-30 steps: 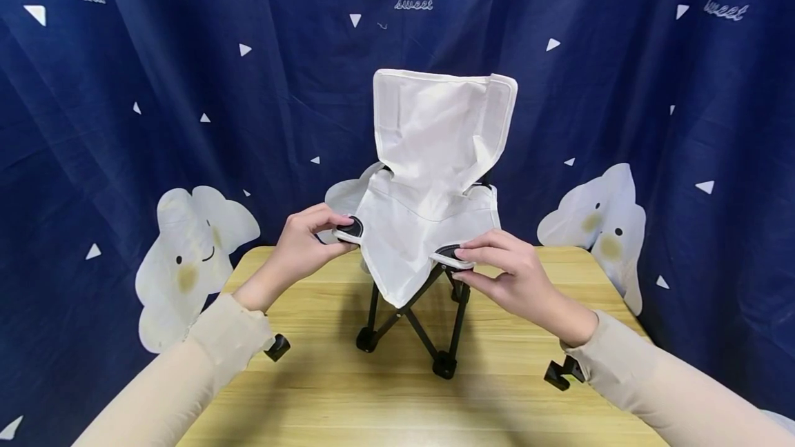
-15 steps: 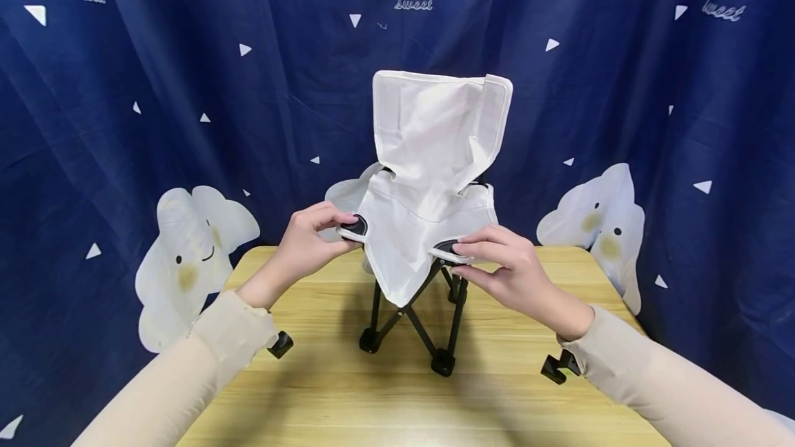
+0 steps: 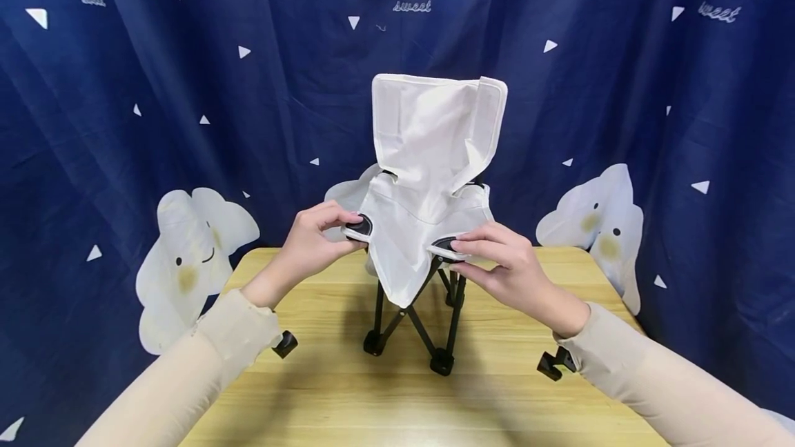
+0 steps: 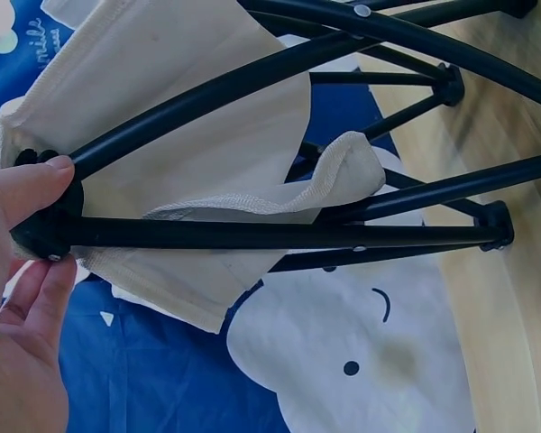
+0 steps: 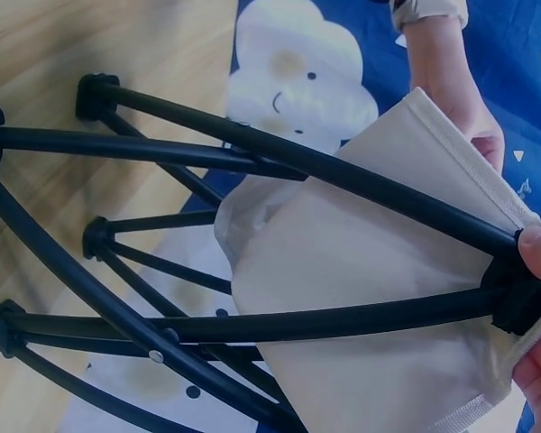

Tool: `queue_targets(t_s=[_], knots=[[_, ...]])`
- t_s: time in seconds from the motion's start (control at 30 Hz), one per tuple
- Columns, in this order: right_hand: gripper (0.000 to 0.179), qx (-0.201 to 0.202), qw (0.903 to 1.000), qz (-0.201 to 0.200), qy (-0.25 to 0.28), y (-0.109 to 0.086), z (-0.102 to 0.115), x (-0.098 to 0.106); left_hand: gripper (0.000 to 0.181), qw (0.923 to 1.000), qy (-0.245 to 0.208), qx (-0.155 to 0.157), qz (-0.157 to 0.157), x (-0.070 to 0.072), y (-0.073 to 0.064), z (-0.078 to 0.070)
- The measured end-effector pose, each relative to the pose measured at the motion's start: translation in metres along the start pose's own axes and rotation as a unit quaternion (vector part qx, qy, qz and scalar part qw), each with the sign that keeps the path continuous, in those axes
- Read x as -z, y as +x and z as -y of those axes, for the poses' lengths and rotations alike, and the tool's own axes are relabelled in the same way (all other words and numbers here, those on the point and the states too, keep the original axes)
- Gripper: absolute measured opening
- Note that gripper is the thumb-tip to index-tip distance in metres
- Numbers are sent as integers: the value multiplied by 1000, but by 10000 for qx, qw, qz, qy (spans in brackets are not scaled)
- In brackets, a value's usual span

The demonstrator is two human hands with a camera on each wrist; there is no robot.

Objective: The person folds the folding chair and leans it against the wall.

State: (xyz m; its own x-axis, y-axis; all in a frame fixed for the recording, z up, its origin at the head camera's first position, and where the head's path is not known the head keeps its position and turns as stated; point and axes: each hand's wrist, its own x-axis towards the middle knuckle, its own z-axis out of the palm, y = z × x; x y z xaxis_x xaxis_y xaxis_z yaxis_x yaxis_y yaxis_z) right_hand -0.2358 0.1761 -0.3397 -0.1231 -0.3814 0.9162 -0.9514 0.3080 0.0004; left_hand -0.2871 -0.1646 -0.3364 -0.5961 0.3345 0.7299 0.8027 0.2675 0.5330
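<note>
A small folding chair with a white fabric seat and back stands on the table, facing me. Its crossed black legs are partly folded, and the seat sags to a point at the front. My left hand pinches the seat's left front corner, thumb below and fingers over the black corner patch. At the right front corner, my right hand pinches the other black patch the same way. From below, the left wrist view shows black tubes meeting a joint at my fingers.
The wooden table carries the chair near its middle. Behind it hangs a dark blue curtain with white triangles and cloud faces. Black clips show at both sleeves.
Both hands have moved slightly toward each other, bringing the seat's front corners closer. The chair's front feet and backrest sides have drawn in a little. Both grips are kept.
</note>
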Motion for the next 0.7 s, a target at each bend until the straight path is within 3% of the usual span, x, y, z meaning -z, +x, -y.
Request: queue_targets(t_s=[0.3, 0.7], knots=[[30, 39, 9997, -224, 34, 2, 1, -3, 36, 9997, 98, -238, -44, -5, 2, -4], [29, -43, 9998, -185, 53, 7, 1, -4, 36, 9995, 82, -312, -75, -10, 7, -8]])
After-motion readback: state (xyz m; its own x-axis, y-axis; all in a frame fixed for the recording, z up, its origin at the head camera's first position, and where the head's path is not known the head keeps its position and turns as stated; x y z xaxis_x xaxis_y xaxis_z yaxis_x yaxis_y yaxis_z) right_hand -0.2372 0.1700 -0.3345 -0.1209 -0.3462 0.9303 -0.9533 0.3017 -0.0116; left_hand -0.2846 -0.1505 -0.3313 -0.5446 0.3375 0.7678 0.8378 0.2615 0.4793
